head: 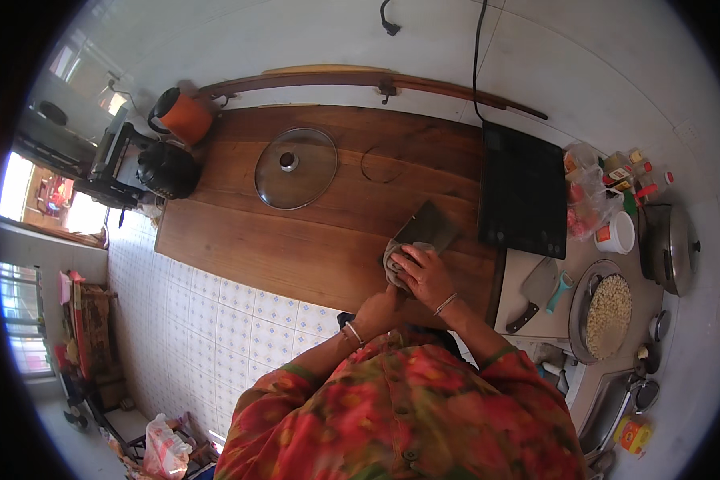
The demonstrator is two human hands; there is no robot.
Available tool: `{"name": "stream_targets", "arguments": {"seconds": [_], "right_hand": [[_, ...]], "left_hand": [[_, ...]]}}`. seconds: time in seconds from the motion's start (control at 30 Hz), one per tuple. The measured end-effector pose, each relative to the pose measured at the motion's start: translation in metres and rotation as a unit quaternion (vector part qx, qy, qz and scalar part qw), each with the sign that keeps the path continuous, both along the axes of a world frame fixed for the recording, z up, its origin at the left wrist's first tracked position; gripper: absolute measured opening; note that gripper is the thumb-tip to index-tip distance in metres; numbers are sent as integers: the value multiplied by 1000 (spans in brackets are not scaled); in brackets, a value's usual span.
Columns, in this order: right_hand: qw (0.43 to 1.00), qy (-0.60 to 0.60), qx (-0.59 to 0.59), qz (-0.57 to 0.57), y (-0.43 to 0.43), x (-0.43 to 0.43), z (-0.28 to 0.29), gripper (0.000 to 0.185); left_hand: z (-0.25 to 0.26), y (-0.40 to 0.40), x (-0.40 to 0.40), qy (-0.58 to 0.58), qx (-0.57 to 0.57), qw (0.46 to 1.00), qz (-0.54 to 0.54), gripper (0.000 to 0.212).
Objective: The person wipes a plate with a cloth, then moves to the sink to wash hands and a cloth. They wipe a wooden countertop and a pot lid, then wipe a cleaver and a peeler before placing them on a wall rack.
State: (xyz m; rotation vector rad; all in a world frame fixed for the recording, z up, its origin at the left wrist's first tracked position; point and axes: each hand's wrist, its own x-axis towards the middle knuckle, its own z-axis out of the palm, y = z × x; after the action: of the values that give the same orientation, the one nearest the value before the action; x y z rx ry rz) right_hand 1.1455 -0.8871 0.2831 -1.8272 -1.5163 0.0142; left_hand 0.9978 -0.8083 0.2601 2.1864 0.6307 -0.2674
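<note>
A cleaver with a dark, broad rectangular blade [430, 225] is held low over the near right part of the wooden table [234, 240]. My left hand [377, 312] is closed at its near end, around the handle, which is mostly hidden by the fingers. My right hand [423, 275] presses a bunched grey-brown cloth [391, 264] against the near part of the blade. The far part of the blade shows beyond the cloth. I cannot tell whether the blade touches the tabletop.
On the table lie a glass lid [306, 174] and a black induction cooktop [522, 192]. An orange kettle [189, 120] and a black kettle [168, 170] stand left. Rightward, the counter holds another cleaver [540, 282], a turquoise peeler [558, 294] and a bowl of pale kernels [609, 315].
</note>
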Motion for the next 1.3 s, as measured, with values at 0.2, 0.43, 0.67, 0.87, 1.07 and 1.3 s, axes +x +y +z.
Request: {"name": "stream_targets", "arguments": {"seconds": [0.2,0.43,0.67,0.87,1.07,1.3], "right_hand": [[992,-2,15,-122,61,21,2,36],[934,220,-114,-257,57,123,-60,25],[863,435,148,-212,1,97,-52,23],[930,291,176,-140,7,48,53,29],[991,11,132,30,38,-8,52,40],[993,-4,103,-59,80,44,0,37]], "left_hand": [[71,42,-14,30,55,998,-30,43],[82,73,-51,-96,39,989,-106,42],[122,113,-40,-123,-415,893,122,36],[95,113,-23,-109,-568,760,297,20],[92,84,-12,-59,-599,760,246,16],[109,77,-38,-44,-598,763,243,23]]}}
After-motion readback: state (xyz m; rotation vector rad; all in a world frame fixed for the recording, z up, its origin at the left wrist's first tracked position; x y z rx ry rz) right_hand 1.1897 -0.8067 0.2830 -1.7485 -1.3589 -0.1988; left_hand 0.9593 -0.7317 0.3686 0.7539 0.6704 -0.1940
